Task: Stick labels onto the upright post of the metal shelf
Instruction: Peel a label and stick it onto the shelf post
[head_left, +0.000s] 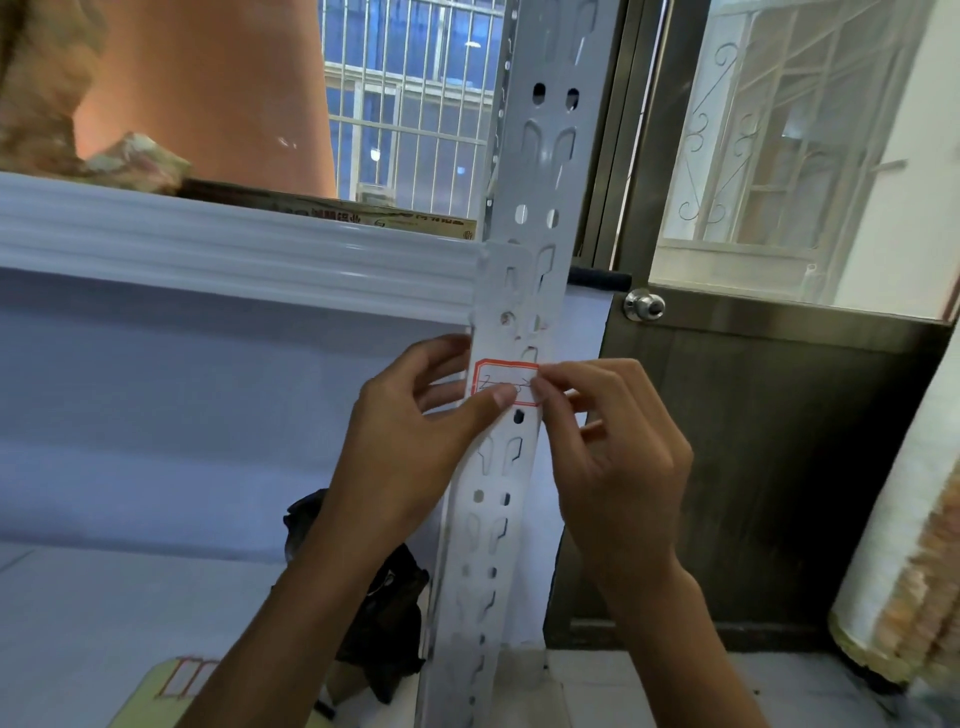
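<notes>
A white label with a red border and handwriting lies across the front face of the grey perforated upright post of the metal shelf, just below the shelf beam. My left hand presses its thumb on the label's lower left part, fingers curled behind the post. My right hand pinches the label's right edge between thumb and forefinger. A yellow-backed sheet with more red-bordered labels lies on the lower shelf at the bottom left.
The white shelf beam runs left from the post, with an orange vessel and boxes on top. A dark crumpled object sits on the lower shelf by the post. A door with a round knob stands right; a rolled mat leans far right.
</notes>
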